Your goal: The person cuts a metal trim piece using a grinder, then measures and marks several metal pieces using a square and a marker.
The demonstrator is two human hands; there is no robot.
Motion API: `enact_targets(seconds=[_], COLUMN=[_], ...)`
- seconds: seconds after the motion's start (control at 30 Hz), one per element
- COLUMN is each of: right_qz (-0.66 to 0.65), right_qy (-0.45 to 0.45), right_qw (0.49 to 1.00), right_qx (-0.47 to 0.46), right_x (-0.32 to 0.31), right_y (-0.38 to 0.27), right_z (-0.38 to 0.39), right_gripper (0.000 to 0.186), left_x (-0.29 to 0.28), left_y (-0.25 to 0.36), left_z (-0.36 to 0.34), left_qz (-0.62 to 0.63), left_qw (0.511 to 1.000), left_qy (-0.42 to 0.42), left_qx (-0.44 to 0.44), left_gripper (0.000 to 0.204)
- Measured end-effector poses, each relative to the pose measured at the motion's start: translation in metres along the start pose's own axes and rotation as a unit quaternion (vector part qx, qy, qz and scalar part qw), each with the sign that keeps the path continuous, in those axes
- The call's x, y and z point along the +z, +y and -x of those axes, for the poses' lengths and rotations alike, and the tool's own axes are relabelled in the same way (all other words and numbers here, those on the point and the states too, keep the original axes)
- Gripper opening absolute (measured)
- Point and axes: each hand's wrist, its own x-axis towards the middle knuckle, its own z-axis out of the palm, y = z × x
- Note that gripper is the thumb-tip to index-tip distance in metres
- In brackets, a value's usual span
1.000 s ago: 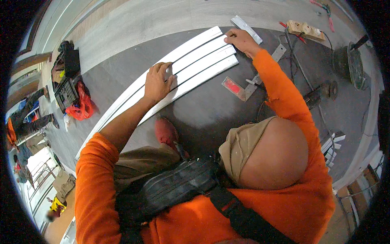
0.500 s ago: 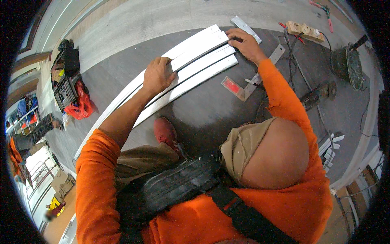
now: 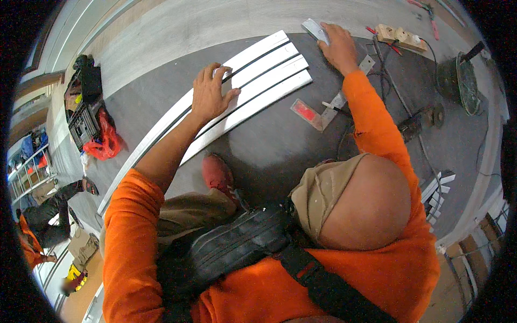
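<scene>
Several long white strips point(image 3: 264, 67) lie side by side on the grey floor, dark gaps between them. My left hand point(image 3: 211, 92) rests on the strips with its fingers apart. Beyond their right ends, my right hand point(image 3: 339, 49) has thumb and fingers on either side of a short silvery metal piece point(image 3: 312, 28), covering part of it. Closer to me lies an L-shaped metal square point(image 3: 337, 101) with a red patch at its corner. A thin pen-like thing point(image 3: 333, 107) with a pale tip lies across it.
At right are a power strip point(image 3: 401, 37), cables, a dark bucket point(image 3: 462, 86), a dark power tool point(image 3: 417, 125) and white offcuts point(image 3: 435, 196). A red bag point(image 3: 106, 139) and black crate point(image 3: 83, 126) stand at left. Another person point(image 3: 46, 220) is at far left.
My right hand has left the strip ends and moved right onto the short metal piece. The strips have spread slightly apart at their ends. My left hand's fingers have lifted and spread.
</scene>
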Motion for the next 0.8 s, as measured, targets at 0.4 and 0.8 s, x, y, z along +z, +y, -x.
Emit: enact_targets(seconds=[0.4,0.8], right_qz=[-0.397,-0.425], right_qy=[-0.18,-0.241], right_qw=[0.848,0.848], right_qx=[0.303,0.206], right_x=[-0.004,-0.002], right_y=[-0.017,-0.044], right_z=[0.039,0.043], right_gripper=[0.046,0.041], left_x=[0.0,0.006], left_y=[0.037,0.027], left_z=[0.01,0.02], left_qz=[-0.095,-0.1], left_qw=[0.98,0.983], left_qy=[-0.165,-0.144], left_qx=[-0.052,-0.057], left_gripper=[0.142,0.141])
